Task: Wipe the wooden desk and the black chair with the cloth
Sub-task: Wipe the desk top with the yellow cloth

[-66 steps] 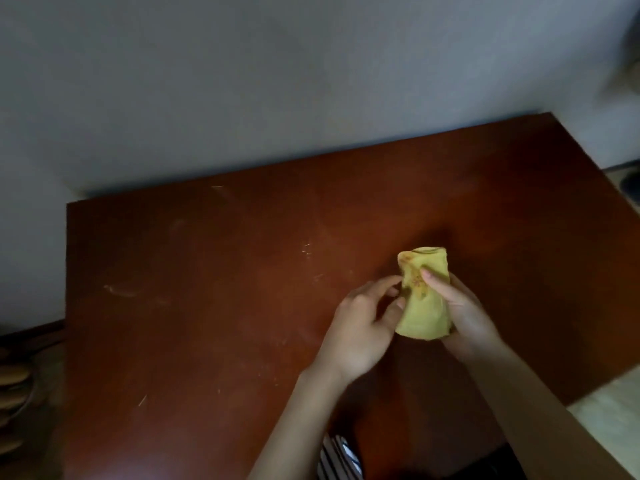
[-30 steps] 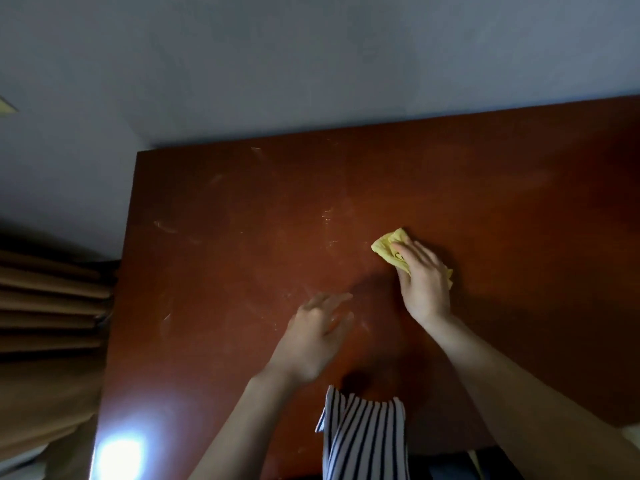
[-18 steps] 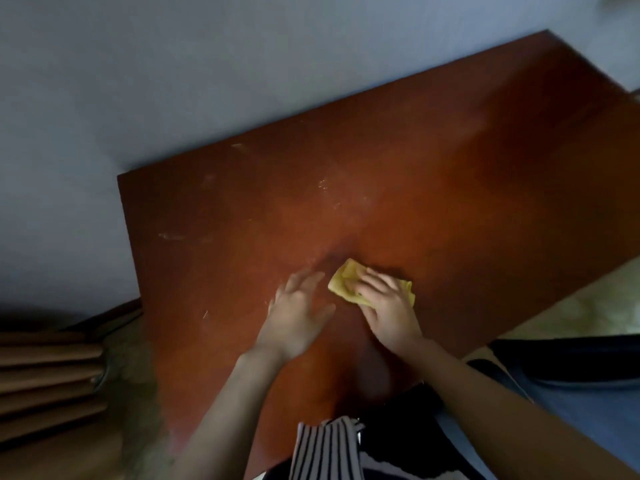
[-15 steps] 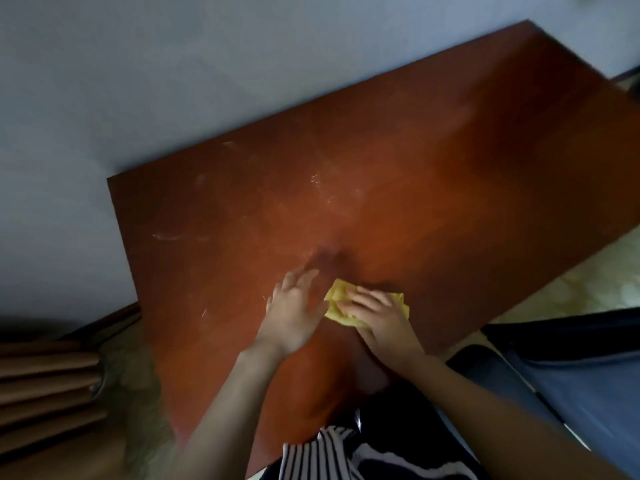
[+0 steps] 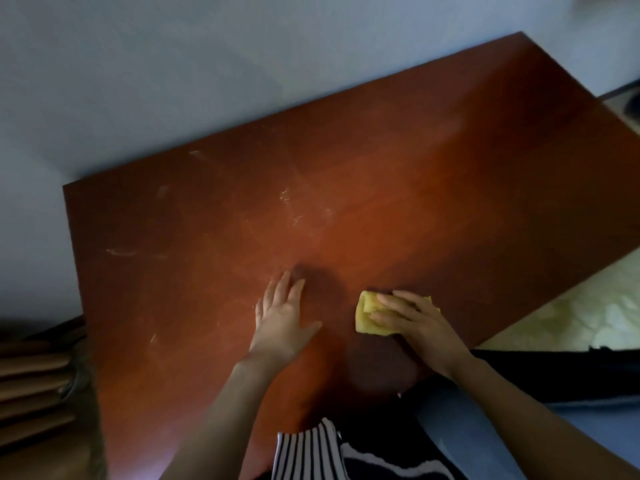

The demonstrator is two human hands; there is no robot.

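Observation:
The reddish-brown wooden desk (image 5: 398, 188) fills the middle of the view, with pale smears and scratches near its centre and left. A folded yellow cloth (image 5: 366, 314) lies flat on the desk near its front edge. My right hand (image 5: 412, 320) presses down on the cloth with fingers spread over it. My left hand (image 5: 282, 315) rests flat on the bare wood to the left of the cloth, fingers apart and holding nothing. A dark shape (image 5: 554, 372) at the lower right may be the black chair; I cannot tell.
A grey wall (image 5: 207, 64) runs along the desk's far edge. Brown slatted wood (image 5: 31, 386) stands at the lower left. Pale patterned floor (image 5: 571, 313) shows past the desk's right front edge. My striped clothing (image 5: 304, 452) and blue trousers (image 5: 467, 441) are at the bottom.
My right hand has slid the cloth rightward along the front of the desk, away from my left hand. The left hand stays flat on the wood. The camera view has shifted.

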